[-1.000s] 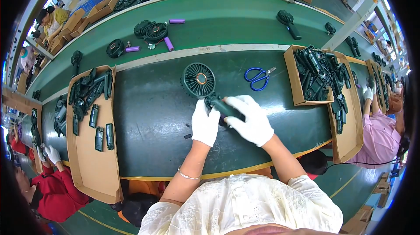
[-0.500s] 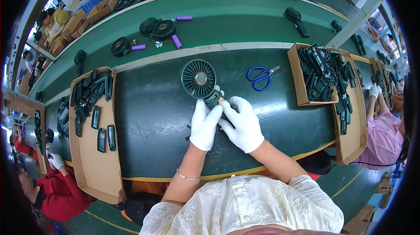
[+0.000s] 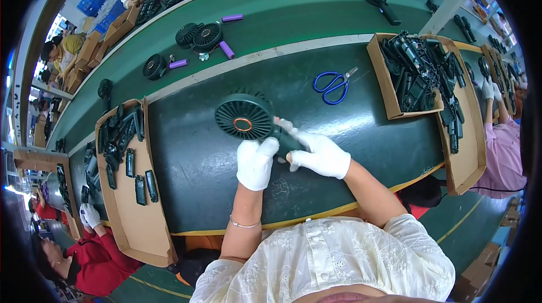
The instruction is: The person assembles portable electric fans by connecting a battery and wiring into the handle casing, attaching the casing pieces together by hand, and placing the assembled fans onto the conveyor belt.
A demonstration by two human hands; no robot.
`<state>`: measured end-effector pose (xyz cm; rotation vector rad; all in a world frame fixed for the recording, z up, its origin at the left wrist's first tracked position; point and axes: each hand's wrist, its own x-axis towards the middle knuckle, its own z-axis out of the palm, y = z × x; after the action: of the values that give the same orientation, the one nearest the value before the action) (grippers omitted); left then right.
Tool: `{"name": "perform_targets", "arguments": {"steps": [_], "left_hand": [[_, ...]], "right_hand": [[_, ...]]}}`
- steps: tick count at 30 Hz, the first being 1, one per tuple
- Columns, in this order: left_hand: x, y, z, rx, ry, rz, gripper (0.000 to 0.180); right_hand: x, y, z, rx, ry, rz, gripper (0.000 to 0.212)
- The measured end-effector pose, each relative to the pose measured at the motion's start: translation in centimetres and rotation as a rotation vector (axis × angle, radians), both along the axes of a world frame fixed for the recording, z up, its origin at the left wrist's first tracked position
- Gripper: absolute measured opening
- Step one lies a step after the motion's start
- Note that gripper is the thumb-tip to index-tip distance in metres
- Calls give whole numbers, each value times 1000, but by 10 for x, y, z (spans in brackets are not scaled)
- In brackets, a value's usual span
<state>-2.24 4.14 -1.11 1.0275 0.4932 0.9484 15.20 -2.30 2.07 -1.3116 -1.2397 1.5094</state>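
Note:
A dark green handheld fan (image 3: 244, 117) is held above the bench, its round grille with a copper-coloured centre ring tilted up toward the left. My white-gloved left hand (image 3: 257, 162) is closed at the neck, just under the fan head. My right hand (image 3: 320, 155), gloved too with a bare thumb tip, grips the handle (image 3: 289, 144) from the right. Parts of the handle are hidden by the fingers. Blue-handled scissors (image 3: 333, 87) lie on the bench beyond my right hand.
Left stands a cardboard tray (image 3: 138, 221) of dark casing parts; right, a carton (image 3: 384, 86) heaped with similar parts beside another tray (image 3: 466, 156). Across the far green belt (image 3: 293, 18) lie fan heads (image 3: 207, 36), purple cylindrical cells (image 3: 226, 49) and a complete fan (image 3: 381, 5). Co-workers sit on both sides.
The fan has swung left and lower in view, its head tipping to show the grille obliquely. My right hand has moved from the neck onto the handle. The view has shifted slightly.

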Motion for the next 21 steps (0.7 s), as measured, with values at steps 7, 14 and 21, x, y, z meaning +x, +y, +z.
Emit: {"name": "perform_targets", "arguments": {"steps": [7,14,21], "left_hand": [[-4,-2,5,32,192,-81,63],[-4,0,2,-144,-215,-272,78],[-7,-1,12,127,438,-105,61]], "right_hand": [[-15,-4,8,-87,-195,0,33],[-1,-6,-18,-211,868,317,44],[-24,-3,-10,23,125,29,34]]}}
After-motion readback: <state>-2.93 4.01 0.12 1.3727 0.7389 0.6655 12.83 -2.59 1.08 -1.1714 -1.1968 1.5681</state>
